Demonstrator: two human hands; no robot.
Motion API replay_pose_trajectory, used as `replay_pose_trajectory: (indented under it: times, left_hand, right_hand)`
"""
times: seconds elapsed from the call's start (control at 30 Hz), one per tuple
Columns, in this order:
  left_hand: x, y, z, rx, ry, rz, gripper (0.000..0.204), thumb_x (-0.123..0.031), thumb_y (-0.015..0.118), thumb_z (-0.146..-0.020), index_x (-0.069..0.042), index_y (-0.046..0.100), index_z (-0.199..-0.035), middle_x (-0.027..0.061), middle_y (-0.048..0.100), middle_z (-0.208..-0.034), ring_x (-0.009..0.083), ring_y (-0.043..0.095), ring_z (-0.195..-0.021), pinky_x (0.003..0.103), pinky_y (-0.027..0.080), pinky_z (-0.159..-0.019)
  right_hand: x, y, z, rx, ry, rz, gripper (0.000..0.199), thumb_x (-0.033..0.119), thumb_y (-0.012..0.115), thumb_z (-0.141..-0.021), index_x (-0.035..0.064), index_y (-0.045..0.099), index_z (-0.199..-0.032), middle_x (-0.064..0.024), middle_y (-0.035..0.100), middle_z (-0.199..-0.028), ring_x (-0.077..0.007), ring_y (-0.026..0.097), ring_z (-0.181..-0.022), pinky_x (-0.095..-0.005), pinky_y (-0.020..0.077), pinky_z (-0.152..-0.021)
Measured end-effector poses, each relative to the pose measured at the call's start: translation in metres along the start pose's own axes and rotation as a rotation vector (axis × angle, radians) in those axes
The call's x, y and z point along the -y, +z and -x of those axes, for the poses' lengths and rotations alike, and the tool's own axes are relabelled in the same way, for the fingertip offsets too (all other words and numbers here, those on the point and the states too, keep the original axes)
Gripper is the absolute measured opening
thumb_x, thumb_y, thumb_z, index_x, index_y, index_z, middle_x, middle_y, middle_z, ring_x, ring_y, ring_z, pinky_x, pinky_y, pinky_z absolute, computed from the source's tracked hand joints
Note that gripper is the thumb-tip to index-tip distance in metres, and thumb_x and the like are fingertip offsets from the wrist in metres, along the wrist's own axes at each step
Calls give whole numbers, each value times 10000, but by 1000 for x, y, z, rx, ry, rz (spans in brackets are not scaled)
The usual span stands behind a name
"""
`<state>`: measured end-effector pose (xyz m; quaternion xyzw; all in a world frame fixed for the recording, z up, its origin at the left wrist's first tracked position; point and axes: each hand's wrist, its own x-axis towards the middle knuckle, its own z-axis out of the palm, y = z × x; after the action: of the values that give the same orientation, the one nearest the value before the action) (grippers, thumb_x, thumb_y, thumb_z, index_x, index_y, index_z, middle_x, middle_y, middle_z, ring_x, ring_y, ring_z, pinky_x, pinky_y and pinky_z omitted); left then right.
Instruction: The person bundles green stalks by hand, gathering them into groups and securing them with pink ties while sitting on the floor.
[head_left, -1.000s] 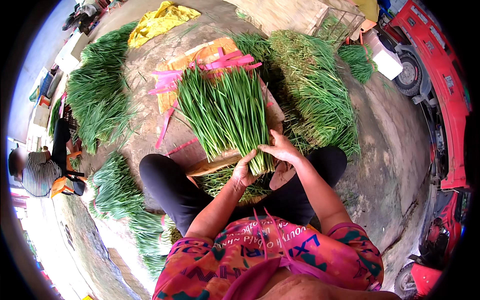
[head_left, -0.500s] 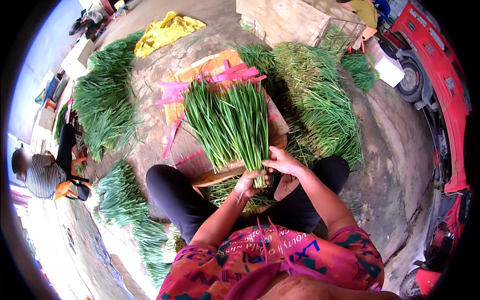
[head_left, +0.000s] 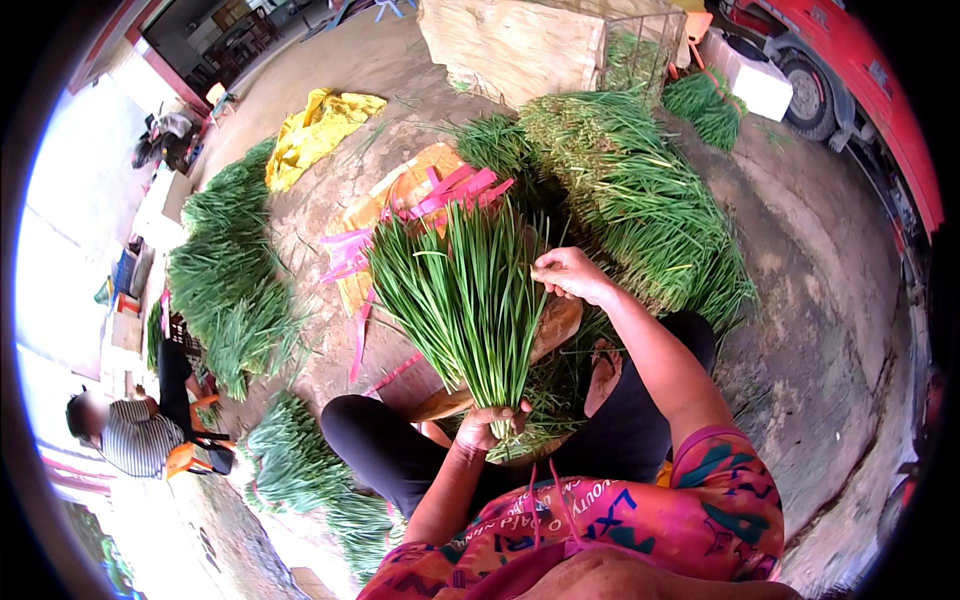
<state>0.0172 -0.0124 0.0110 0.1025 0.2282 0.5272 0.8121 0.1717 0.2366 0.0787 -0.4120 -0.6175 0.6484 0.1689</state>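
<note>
My left hand (head_left: 488,428) is wrapped round the pale lower ends of a bunch of garlic chives (head_left: 465,300). The long green leaves fan out away from me. Their upper part lies over a low work surface. At the bunch's right edge, my right hand (head_left: 570,274) has thumb and fingers pinched together, apart from the stalks' base. Whether a leaf is in that pinch is too small to tell. Just beyond the leaf tips, pink strips (head_left: 455,192) lie on an orange sack (head_left: 415,172).
Piles of chives lie at the right (head_left: 640,200), the far left (head_left: 230,270) and the near left (head_left: 300,450). A yellow sack (head_left: 320,130), a large wrapped crate (head_left: 510,45) and a red vehicle (head_left: 850,70) stand farther off. A person in a striped top (head_left: 145,437) sits at left.
My right hand has left the stalk ends and moved up along the bunch's right edge. My left hand has drawn the bunch nearer to me, and the leaves spread wider. The view has shifted.
</note>
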Motion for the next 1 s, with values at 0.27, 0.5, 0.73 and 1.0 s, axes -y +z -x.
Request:
replay_pose_trajectory:
  times: [0.27,0.5,0.73,1.0]
  left_hand:
    - [-8,15,18,-72,-6,-141,388,-62,657,-657,3,518,-1013,145,588,-848,205,586,-591,285,499,-531]
    - [-9,21,29,-13,26,-130,376,-56,617,-666,-3,480,-1013,133,534,-801,182,531,-564,287,447,-475]
    - [-14,23,37,-17,-60,-144,306,-160,655,-646,44,498,-813,71,475,-603,148,465,-496,246,358,-440]
    - [-19,20,39,-19,-85,-148,296,-165,635,-664,47,499,-820,60,468,-600,136,447,-494,238,336,-431]
  right_hand:
    - [-10,-5,4,192,95,-98,161,174,616,-803,17,583,-798,2,546,-617,-44,453,-473,-187,318,-398]
    - [-18,-6,22,343,121,-259,133,155,594,-821,37,550,-777,9,525,-597,-25,404,-430,-174,277,-364]
    - [-11,-12,40,301,-46,86,150,143,571,-837,10,633,-868,2,555,-576,-43,451,-445,-197,317,-378]
    - [-54,3,45,-435,-332,724,179,-25,495,-702,105,469,-581,-33,481,-514,-127,458,-439,-297,430,-396]
